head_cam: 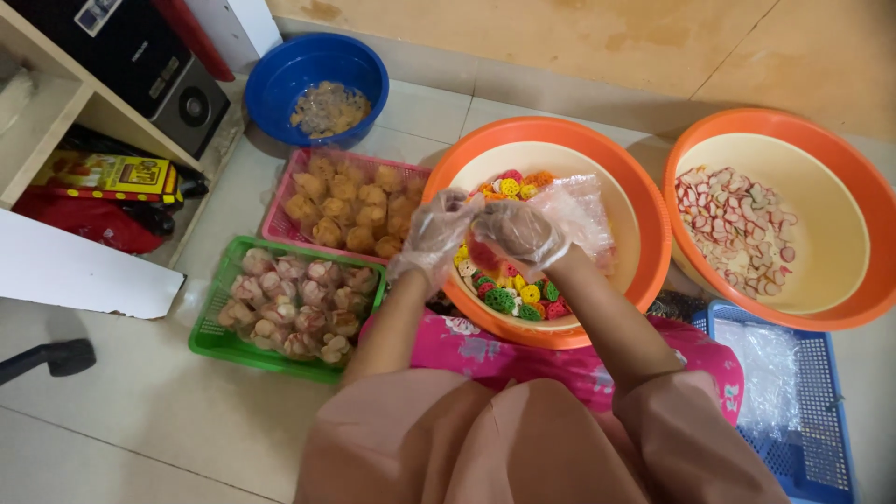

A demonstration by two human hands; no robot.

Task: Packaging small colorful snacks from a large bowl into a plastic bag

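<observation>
From the head camera, looking down: the person sits on the tiled floor (121, 411) with both hands in thin clear plastic gloves, held together over an orange basin (644, 215). The left hand (434, 238) has its grip curled, fingertips meeting those of the right hand (518, 233). The right grip is pressed around a small reddish piece (483, 254), which sits between the two hands just above the basin's contents; how firmly the left grip pinches it cannot be told. A crumpled clear plastic bag (583, 210) lies in the basin behind the right hand.

Inside that basin is a heap of small round pieces, yellow, green, red and orange (518, 297), under and in front of the hands.

To the right, a second orange basin (863, 215) holds pink-and-white slices (733, 229). Below it, a blue basket (821, 411) holds clear plastic.

To the left, a pink basket (280, 219) carries golden fried lumps, and a green basket (219, 341), nearer the person, carries pale pinkish rolls. Behind them stands a blue bowl (299, 70) with brownish pieces.
</observation>
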